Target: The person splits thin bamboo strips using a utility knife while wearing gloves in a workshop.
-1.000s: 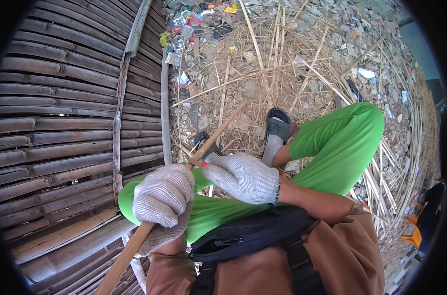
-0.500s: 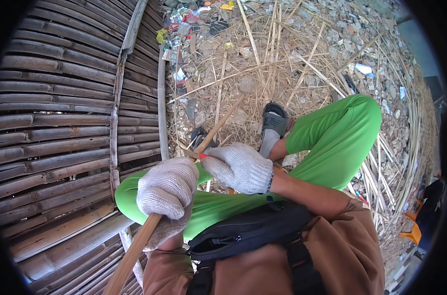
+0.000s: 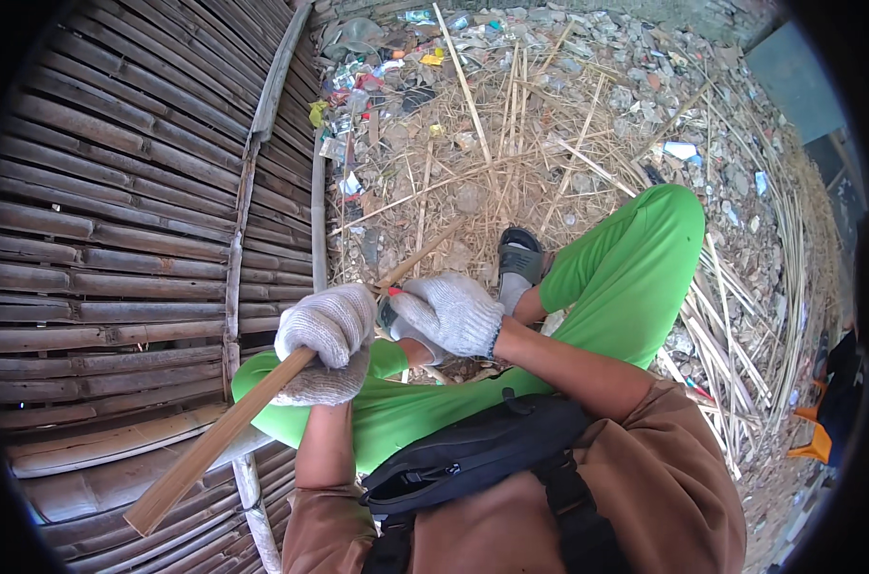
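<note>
The left hand and the right hand wear two white gloves. One long wooden stick slants over the left green leg, its wide end low on the left, its thin end out past both hands. The left hand is closed tight around it. The right hand is curled around one small tool with a red part, mostly hidden, close by the stick. Two dark sandals and one black bag show too.
</note>
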The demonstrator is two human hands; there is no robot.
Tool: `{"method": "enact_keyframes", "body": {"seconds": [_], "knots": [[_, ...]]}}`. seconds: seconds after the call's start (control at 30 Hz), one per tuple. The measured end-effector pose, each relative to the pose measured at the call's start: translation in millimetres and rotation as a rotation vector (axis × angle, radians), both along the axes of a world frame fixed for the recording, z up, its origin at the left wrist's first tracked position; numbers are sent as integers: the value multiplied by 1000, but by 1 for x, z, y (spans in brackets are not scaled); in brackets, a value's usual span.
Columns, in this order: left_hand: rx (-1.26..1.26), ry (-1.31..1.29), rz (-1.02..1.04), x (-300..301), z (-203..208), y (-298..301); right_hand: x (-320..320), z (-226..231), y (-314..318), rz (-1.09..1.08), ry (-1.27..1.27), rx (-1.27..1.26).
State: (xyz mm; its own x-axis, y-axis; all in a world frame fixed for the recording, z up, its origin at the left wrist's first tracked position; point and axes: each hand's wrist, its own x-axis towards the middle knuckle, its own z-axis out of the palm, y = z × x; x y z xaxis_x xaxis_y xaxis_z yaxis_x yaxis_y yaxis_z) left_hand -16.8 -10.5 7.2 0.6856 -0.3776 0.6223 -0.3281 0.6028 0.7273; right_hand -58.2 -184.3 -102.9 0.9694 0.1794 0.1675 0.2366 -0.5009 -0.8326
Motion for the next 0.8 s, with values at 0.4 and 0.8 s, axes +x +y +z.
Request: {"method": "enact_keyframes", "body": {"seconds": [0.4, 0.8], "knots": [[-119, -50, 89, 29, 9, 25, -9, -6, 4, -118, 112, 325], [-134, -45, 101, 18, -8, 16, 18, 32, 29, 49, 182, 232]]}}
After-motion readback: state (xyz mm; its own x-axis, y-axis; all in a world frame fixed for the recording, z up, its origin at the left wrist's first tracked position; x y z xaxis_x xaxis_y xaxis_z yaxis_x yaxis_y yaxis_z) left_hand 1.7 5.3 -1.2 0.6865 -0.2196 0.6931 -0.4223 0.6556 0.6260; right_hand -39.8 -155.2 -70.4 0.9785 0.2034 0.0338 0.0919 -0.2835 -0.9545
